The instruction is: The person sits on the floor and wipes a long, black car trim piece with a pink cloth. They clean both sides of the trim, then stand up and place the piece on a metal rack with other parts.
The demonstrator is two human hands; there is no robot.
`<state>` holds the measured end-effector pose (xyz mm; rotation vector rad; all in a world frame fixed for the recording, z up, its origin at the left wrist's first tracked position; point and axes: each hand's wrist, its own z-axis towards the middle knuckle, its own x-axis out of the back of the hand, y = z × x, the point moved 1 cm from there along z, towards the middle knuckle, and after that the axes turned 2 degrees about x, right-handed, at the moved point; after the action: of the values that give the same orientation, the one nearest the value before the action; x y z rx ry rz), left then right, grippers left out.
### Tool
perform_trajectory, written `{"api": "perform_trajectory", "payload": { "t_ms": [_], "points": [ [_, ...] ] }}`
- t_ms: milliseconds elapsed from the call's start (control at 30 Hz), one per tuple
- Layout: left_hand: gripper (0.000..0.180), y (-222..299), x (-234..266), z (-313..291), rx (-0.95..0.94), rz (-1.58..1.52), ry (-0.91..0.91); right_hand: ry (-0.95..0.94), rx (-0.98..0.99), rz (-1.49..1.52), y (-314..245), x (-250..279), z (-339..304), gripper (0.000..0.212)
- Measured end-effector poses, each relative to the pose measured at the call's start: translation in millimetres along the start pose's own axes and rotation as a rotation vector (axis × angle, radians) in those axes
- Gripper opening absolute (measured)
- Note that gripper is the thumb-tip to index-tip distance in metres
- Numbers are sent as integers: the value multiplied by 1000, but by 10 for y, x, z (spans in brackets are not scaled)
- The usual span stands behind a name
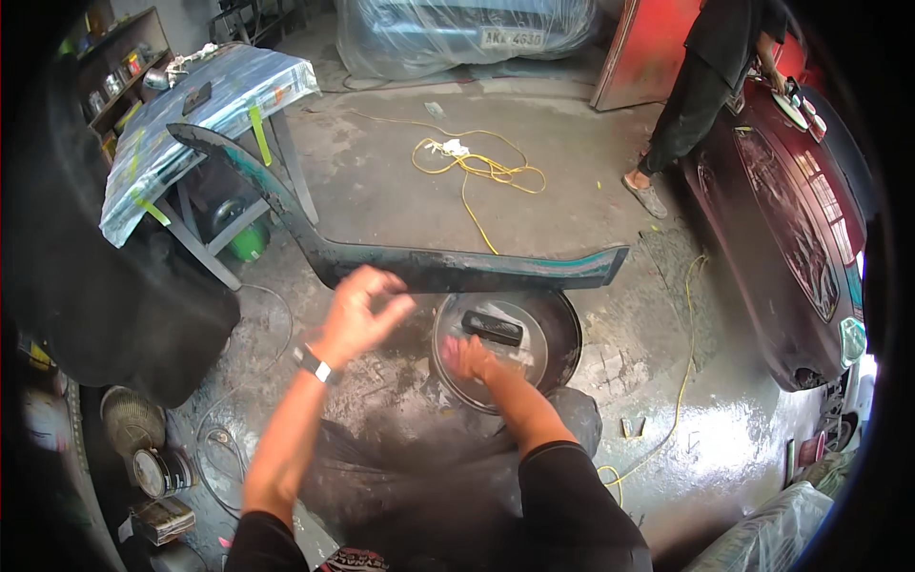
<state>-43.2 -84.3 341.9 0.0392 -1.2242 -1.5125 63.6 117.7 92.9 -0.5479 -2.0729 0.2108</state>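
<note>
A long, bent dark car trim panel (pixel 467 269) with worn teal and grey patches lies across the middle, its left arm rising toward the far left. Just below its bend is my left hand (pixel 362 313), blurred, thumb apart from the curled fingers and nothing visible in them. My right hand (pixel 469 360) reaches over the round dark basin (pixel 568 355) with its fingers closed. Something pinkish shows at its fingertips, too smeared to name. Inside the basin sits a black rectangular block (pixel 492 327) beside my right hand. A watch (pixel 313 364) is on my left wrist.
A plastic-covered table (pixel 205 105) stands far left. A yellow cord (pixel 491 172) lies loosely on the floor. At right, another person (pixel 710 86) stands by a maroon bumper (pixel 782 238). A plastic-wrapped car (pixel 467 38) is behind. Cans (pixel 164 472) stand lower left.
</note>
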Motion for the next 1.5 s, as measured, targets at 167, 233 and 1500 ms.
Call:
{"api": "perform_trajectory", "payload": {
  "t_ms": [167, 233, 1500],
  "points": [
    [44, 201, -616, -488, 141, -58, -433, -207, 57, 129, 303, -296, 7, 40],
    [44, 196, -808, -501, 218, -125, -425, -227, 105, 200, 347, -214, -52, 36],
    [20, -3, -1060, 317, 904, -504, -1168, 826, 580, -164, -404, 1368, -1541, 66]
  ]
}}
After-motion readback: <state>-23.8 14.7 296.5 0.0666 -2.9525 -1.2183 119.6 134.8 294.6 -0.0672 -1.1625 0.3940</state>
